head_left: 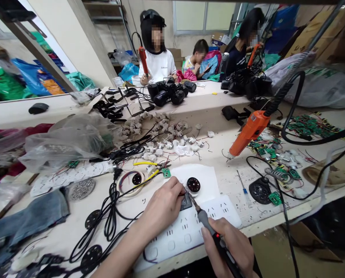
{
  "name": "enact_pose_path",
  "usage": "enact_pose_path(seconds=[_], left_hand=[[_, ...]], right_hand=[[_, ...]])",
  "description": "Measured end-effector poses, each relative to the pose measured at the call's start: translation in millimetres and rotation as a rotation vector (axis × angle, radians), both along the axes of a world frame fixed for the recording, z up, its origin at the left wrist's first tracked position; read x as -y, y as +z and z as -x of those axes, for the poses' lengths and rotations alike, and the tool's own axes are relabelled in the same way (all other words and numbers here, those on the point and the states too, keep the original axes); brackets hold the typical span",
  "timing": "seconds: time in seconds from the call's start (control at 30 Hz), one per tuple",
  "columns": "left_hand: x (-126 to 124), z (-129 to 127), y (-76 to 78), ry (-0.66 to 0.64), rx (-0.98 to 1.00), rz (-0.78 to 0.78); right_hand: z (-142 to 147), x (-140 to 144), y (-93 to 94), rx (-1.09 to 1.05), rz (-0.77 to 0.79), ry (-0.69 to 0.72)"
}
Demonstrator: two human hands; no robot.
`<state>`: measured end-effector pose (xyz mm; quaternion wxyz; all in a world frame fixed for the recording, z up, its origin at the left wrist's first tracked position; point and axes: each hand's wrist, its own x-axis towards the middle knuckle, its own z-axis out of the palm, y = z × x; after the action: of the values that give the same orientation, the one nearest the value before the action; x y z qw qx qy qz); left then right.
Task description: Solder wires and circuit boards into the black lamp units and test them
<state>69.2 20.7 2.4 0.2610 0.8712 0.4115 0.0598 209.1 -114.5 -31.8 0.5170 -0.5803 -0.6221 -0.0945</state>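
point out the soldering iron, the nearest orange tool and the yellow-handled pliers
Soldering iron (203, 217): head view, on its grey front grip
Nearest orange tool (249, 132): head view, mid-body
Yellow-handled pliers (144, 163): head view, on the upper handle

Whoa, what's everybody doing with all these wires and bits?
The person's right hand holds a soldering iron with a small red light. Its tip is close to the left hand, whose fingers are at a small dark block; I can't tell if the tip touches anything. A black round disc sits just beyond. Across the table, someone in a white shirt holds an orange tool.
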Motion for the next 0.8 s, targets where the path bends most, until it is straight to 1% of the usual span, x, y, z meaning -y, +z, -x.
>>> enact_pose_path(seconds=[0.23, 0.43, 0.53, 0.7, 0.73, 0.8], left_hand=[[0.2, -0.9, -2.6, 0.011, 0.006, 0.007], [1.1, -1.0, -2.5, 0.015, 0.014, 0.005], [-0.2, 1.6, -3.2, 0.012, 0.047, 0.007], [-9.2, 14.3, -3.9, 0.028, 0.180, 0.002], [-11.2, 17.0, -3.9, 0.038, 0.194, -0.008], [-14.1, 21.7, -3.4, 0.048, 0.203, -0.030]], right_hand=[[-0.6, -2.1, -2.8, -0.064, 0.046, 0.027], [1.3, -5.9, -5.3, -0.066, 0.006, 0.036], [0.6, 0.1, -3.3, -0.045, -0.013, -0.002], [-11.8, 18.8, -1.4, 0.007, -0.010, -0.151], [-15.8, 20.1, -0.6, 0.019, -0.016, -0.155], [-23.5, 18.8, 1.7, 0.031, -0.026, -0.105]])
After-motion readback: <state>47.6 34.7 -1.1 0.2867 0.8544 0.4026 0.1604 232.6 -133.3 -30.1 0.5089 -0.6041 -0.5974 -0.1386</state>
